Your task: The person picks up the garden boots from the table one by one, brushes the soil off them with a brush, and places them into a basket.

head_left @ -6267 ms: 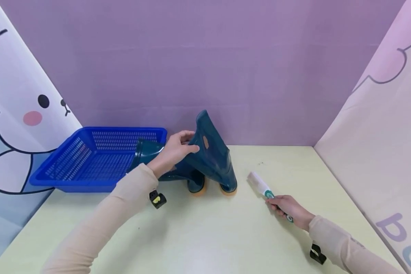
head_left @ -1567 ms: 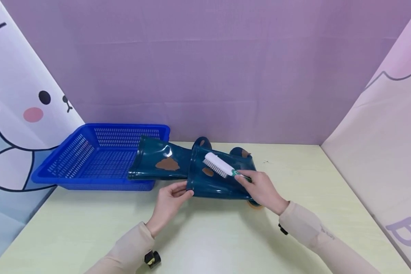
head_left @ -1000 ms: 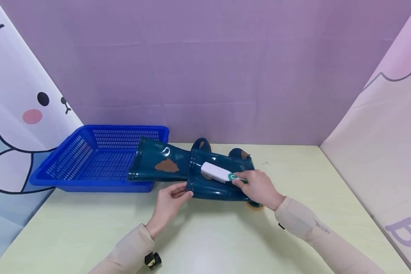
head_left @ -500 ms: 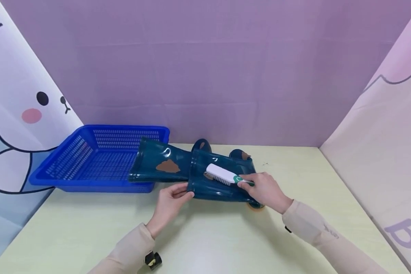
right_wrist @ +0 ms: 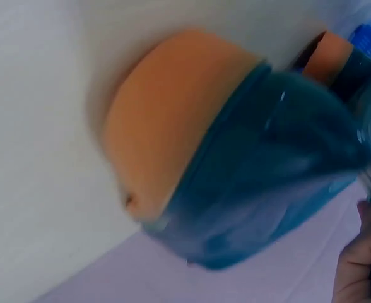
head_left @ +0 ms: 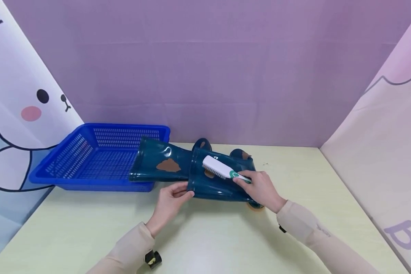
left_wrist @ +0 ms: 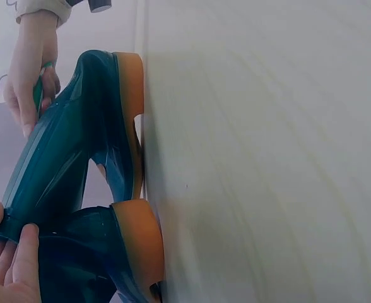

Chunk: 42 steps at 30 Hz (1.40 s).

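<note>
A dark teal rain boot point(head_left: 219, 193) with brown patches lies slanted across a second boot point(head_left: 150, 161), its opening to the left. My left hand point(head_left: 170, 201) pinches the near boot's top rim between thumb and fingers; the left wrist view shows this grip point(left_wrist: 15, 259) too. In my right hand point(head_left: 260, 188) is the handle of a white and green scrub brush point(head_left: 219, 166). Its bristles face down by a brown patch point(head_left: 209, 173) on the boot's shaft; whether they touch it I cannot tell. Orange soles point(left_wrist: 141, 240) show in the left wrist view.
A blue perforated basket point(head_left: 99, 186) stands at the left, with the second boot's shaft overlapping its right end. Behind the pale table point(head_left: 205, 243) rises a purple backdrop point(head_left: 205, 76). Printed panels point(head_left: 390, 152) flank both sides.
Since the oldest frame, the near boot has been lowered onto its side and the brush brought over it. Lately the brush shifts back and forth over the patch; the left hand stays put.
</note>
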{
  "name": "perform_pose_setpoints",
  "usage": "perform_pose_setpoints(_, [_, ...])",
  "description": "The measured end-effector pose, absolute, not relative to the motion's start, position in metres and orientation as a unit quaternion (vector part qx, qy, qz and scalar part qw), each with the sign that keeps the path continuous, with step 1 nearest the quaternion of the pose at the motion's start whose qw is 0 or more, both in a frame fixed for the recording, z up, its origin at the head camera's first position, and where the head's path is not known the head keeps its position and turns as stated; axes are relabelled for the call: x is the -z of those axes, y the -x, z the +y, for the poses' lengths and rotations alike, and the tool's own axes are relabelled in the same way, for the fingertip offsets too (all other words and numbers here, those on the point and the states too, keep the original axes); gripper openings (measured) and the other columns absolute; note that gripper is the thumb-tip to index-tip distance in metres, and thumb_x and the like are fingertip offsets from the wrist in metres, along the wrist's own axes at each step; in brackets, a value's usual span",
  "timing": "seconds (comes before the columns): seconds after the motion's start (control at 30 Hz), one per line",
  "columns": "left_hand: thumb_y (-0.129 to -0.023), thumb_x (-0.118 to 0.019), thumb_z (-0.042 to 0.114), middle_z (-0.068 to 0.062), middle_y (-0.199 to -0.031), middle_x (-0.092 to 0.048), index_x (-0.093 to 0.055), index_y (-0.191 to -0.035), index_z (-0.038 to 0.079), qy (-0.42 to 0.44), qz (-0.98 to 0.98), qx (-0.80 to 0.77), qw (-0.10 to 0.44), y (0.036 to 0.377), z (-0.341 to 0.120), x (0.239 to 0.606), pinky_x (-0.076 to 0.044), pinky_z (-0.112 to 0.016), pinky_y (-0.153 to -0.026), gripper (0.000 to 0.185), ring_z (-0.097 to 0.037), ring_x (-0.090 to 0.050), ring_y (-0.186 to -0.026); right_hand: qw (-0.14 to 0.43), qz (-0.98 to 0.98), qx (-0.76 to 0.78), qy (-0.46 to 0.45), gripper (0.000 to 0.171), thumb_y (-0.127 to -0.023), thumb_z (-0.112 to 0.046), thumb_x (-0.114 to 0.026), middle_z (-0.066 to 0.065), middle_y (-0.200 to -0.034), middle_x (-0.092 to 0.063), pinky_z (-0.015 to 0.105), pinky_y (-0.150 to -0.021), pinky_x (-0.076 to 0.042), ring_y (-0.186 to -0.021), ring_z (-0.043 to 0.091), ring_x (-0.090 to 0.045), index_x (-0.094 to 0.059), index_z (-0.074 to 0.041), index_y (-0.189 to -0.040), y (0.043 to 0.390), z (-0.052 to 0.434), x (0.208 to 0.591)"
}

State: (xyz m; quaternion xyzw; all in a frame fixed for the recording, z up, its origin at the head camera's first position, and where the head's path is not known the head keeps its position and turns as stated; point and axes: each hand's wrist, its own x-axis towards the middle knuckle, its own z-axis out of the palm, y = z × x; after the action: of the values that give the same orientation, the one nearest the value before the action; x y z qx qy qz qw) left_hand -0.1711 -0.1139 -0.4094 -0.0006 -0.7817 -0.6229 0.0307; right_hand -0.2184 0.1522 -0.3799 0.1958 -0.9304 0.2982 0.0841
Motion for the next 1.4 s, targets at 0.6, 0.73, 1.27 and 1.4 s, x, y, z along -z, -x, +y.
perform_pose_setpoints(0.6, [-0.081, -0.069, 0.011, -0.015, -0.104, -0.067, -0.065, -0.11, 0.002, 0.004, -0.779, 0.626, 0.034, 0.173, -0.111, 0.416, -0.054, -0.027, -0.078, 0.03, -0.021, -0.065, -0.091, 0.029, -0.935, -0.294, -0.199, 0.032, -0.084, -0.027, -0.066, 0.011, -0.099, -0.07, 0.022, -0.057, -0.042, -0.071, 0.012, -0.058, -0.07, -0.003, -0.105, 0.219, 0.159, 0.381])
perform_pose_setpoints(0.73, [-0.081, -0.069, 0.011, -0.014, -0.104, -0.067, -0.065, -0.11, 0.003, 0.002, -0.777, 0.628, 0.029, 0.174, -0.111, 0.416, -0.054, -0.027, -0.078, 0.03, -0.021, -0.065, -0.091, 0.028, -0.939, -0.282, -0.198, 0.033, -0.084, -0.027, -0.066, 0.012, -0.097, -0.07, 0.021, -0.051, -0.036, -0.063, 0.01, -0.051, -0.069, -0.002, -0.104, 0.219, 0.164, 0.379])
perform_pose_setpoints(1.27, [-0.081, -0.069, 0.013, -0.011, -0.103, -0.068, -0.066, -0.109, 0.006, -0.005, -0.78, 0.626, 0.025, 0.175, -0.117, 0.413, -0.054, -0.027, -0.078, 0.029, -0.019, -0.065, -0.09, 0.04, -0.924, -0.341, -0.168, 0.032, -0.086, -0.03, -0.064, 0.011, -0.097, -0.068, 0.02, -0.048, -0.033, -0.058, 0.011, -0.048, -0.069, -0.006, -0.107, 0.222, 0.157, 0.376])
perform_pose_setpoints(1.4, [-0.082, -0.069, 0.013, -0.011, -0.104, -0.067, -0.066, -0.11, 0.006, -0.006, -0.778, 0.628, 0.024, 0.174, -0.117, 0.415, -0.054, -0.026, -0.078, 0.029, -0.018, -0.065, -0.09, 0.036, -0.929, -0.319, -0.184, 0.031, -0.085, -0.029, -0.065, 0.01, -0.099, -0.069, 0.022, -0.055, -0.039, -0.069, 0.012, -0.055, -0.069, -0.006, -0.106, 0.221, 0.15, 0.375])
